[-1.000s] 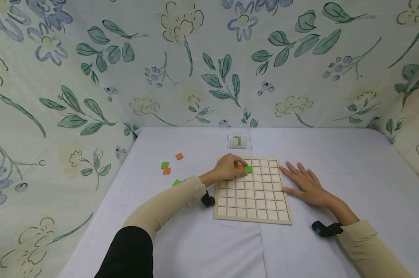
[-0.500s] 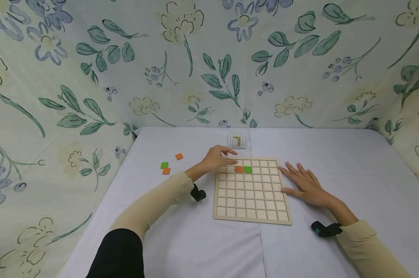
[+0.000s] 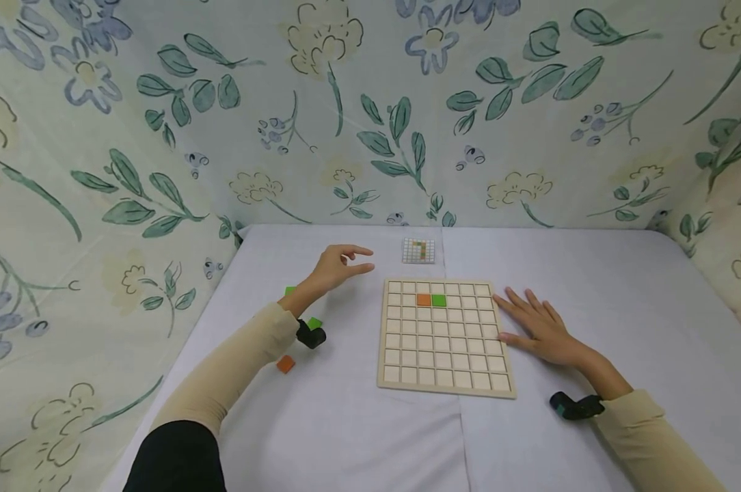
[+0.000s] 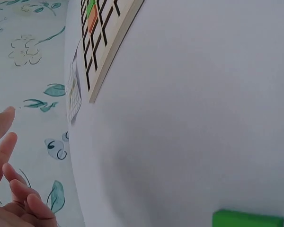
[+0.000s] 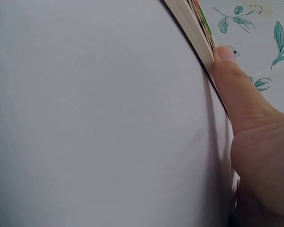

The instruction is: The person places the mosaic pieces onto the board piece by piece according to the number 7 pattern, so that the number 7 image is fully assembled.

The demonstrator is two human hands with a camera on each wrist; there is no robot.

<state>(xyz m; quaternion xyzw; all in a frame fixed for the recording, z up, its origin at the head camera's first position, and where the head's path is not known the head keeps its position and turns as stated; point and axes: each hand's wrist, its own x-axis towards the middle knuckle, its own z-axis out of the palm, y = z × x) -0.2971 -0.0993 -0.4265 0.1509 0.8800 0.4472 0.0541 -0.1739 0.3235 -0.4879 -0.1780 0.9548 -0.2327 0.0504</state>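
Left hand [image 3: 336,268] hovers empty, fingers loosely spread, left of the board [image 3: 446,379] at frame centre. Right hand [image 3: 543,328] lies flat, thumb against the board's right edge.

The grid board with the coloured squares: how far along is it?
Just begun. The board holds an orange tile and a green tile; every other cell is bare. The left hand hovers empty; the right hand steadies the board's edge. Loose tiles wait on the table.
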